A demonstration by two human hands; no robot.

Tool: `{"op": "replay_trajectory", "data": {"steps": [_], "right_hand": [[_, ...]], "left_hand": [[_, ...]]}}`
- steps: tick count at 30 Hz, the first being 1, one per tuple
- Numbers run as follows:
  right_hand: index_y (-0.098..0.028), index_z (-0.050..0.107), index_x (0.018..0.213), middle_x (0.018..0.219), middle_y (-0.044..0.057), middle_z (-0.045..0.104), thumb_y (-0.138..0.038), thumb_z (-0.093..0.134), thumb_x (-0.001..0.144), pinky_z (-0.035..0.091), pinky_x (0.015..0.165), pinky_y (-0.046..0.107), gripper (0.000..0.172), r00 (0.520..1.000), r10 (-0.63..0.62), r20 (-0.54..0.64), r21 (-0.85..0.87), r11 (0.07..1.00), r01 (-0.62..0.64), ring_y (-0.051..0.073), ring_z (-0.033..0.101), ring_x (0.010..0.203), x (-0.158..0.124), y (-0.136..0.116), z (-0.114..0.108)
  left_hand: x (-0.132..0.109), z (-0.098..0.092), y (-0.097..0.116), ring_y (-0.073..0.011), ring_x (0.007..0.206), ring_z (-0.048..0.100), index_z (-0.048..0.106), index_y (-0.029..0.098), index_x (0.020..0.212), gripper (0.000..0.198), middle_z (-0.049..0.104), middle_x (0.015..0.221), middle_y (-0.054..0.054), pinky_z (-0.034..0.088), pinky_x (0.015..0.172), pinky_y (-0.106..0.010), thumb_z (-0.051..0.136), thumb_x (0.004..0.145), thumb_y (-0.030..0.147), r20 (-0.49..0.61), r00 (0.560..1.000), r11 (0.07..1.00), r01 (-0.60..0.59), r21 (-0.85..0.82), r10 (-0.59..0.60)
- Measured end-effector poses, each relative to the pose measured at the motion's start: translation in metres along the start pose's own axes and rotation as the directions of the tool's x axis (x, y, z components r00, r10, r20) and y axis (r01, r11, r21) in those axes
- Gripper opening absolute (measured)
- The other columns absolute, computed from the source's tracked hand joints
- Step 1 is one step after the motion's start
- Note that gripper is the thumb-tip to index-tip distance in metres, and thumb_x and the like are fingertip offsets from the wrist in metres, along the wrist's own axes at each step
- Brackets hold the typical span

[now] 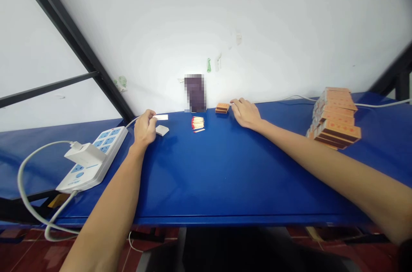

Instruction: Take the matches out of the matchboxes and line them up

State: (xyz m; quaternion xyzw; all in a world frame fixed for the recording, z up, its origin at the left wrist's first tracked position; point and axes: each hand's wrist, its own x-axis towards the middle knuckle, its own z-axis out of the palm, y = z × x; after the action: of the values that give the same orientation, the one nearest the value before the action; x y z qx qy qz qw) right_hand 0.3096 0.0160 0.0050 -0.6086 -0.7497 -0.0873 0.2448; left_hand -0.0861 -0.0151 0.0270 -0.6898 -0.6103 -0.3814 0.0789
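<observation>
My left hand (pixel 145 128) has its fingers curled at the left end of a bright white strip (pixel 162 117), which seems pinched between thumb and fingers. Just below the strip lies a small white block-like piece (pixel 162 130). In the middle of the blue table, a row of red-tipped matches (pixel 197 123) is laid side by side, with one loose match (pixel 199 131) in front. My right hand (pixel 245 112) rests with fingers extended beside a small stack of orange matchboxes (pixel 222 108). Nothing shows in its grasp.
A tall, leaning pile of matchboxes (pixel 336 119) stands at the right. On the left is a white power strip (pixel 107 143) with a charger (pixel 86 156) plugged in and a looping white cable (pixel 19 177). A pixelated dark rectangle (pixel 195 93) stands against the wall.
</observation>
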Motion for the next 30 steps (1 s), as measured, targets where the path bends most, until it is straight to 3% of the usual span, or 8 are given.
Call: {"op": "replay_trajectory", "data": {"steps": [6,9,12,14,17,21,23,30], "right_hand": [[-0.019,0.067,0.116,0.115,0.017,0.066,-0.039,0.015,0.107,0.043,0.086,0.045,0.056,1.0,-0.02,-0.008,-0.055,0.998,0.02,0.033,0.059,0.105,-0.001,-0.002,-0.003],[-0.018,0.068,0.114,0.115,0.017,0.066,-0.04,0.015,0.107,0.042,0.082,0.043,0.057,1.0,-0.024,-0.006,-0.085,0.996,0.024,0.032,0.058,0.103,-0.001,-0.002,-0.003],[-0.02,0.067,0.117,0.115,0.016,0.066,-0.042,0.016,0.108,0.041,0.08,0.041,0.057,0.999,-0.034,-0.002,-0.105,0.994,0.033,0.031,0.059,0.102,-0.001,-0.001,-0.002],[-0.02,0.068,0.117,0.115,0.015,0.065,-0.044,0.017,0.108,0.041,0.079,0.04,0.057,0.999,-0.043,0.009,-0.107,0.993,0.043,0.03,0.06,0.1,0.0,-0.001,-0.002],[-0.02,0.068,0.117,0.115,0.016,0.065,-0.047,0.021,0.107,0.042,0.079,0.04,0.055,0.999,-0.049,0.024,-0.095,0.994,0.051,0.03,0.06,0.099,0.0,0.0,-0.002],[-0.018,0.067,0.119,0.117,0.016,0.066,-0.048,0.027,0.106,0.044,0.083,0.041,0.051,0.999,-0.041,0.0,-0.045,0.998,0.041,0.031,0.061,0.104,0.0,-0.002,-0.003],[-0.018,0.067,0.118,0.118,0.017,0.066,-0.047,0.028,0.106,0.045,0.085,0.042,0.05,0.999,-0.036,-0.006,-0.019,0.999,0.036,0.032,0.061,0.105,0.0,-0.003,-0.003],[-0.018,0.066,0.117,0.117,0.016,0.068,-0.046,0.031,0.104,0.046,0.088,0.043,0.046,0.999,-0.031,-0.017,0.014,0.999,0.031,0.032,0.061,0.106,0.0,-0.003,-0.002]], "left_hand": [[-0.004,0.003,-0.01,-0.0266,0.087,0.059,0.061,0.023,0.081,0.024,0.064,0.086,-0.006,0.04,0.074,-0.035,0.039,0.084,0.031,0.008,0.998,0.998,0.055,0.03,-0.055],[-0.005,0.0,-0.008,-0.0279,0.087,0.059,0.065,0.023,0.089,0.022,0.063,0.087,-0.007,0.041,0.077,-0.037,0.046,0.081,0.031,-0.109,0.99,0.992,0.095,0.087,-0.085],[-0.003,-0.001,0.005,-0.0293,0.092,0.058,0.067,0.021,0.097,0.026,0.062,0.088,-0.008,0.043,0.086,-0.041,0.048,0.085,0.035,-0.207,0.978,0.99,0.035,0.136,-0.006],[-0.002,0.001,0.021,-0.0299,0.098,0.057,0.068,0.02,0.103,0.03,0.062,0.093,-0.009,0.042,0.093,-0.043,0.05,0.088,0.039,-0.152,0.982,0.986,-0.093,0.142,0.114],[-0.004,0.008,0.05,-0.0329,0.112,0.053,0.063,0.023,0.126,0.047,0.059,0.116,-0.012,0.04,0.1,-0.049,0.056,0.088,0.05,0.087,0.955,0.948,-0.293,0.127,0.284],[-0.012,0.019,0.078,-0.0388,0.132,0.043,0.039,0.031,0.152,0.079,0.045,0.145,-0.015,0.036,0.104,-0.056,0.065,0.082,0.056,0.417,0.834,0.905,-0.421,0.056,0.362],[-0.015,0.023,0.085,-0.0392,0.134,0.041,0.04,0.031,0.15,0.076,0.044,0.147,-0.015,0.036,0.105,-0.056,0.066,0.082,0.055,0.438,0.823,0.905,-0.422,0.046,0.361],[-0.019,0.027,0.097,-0.0343,0.118,0.051,0.058,0.021,0.112,0.031,0.055,0.127,-0.014,0.042,0.095,-0.048,0.061,0.088,0.04,0.31,0.877,0.905,-0.414,0.097,0.368]]}}
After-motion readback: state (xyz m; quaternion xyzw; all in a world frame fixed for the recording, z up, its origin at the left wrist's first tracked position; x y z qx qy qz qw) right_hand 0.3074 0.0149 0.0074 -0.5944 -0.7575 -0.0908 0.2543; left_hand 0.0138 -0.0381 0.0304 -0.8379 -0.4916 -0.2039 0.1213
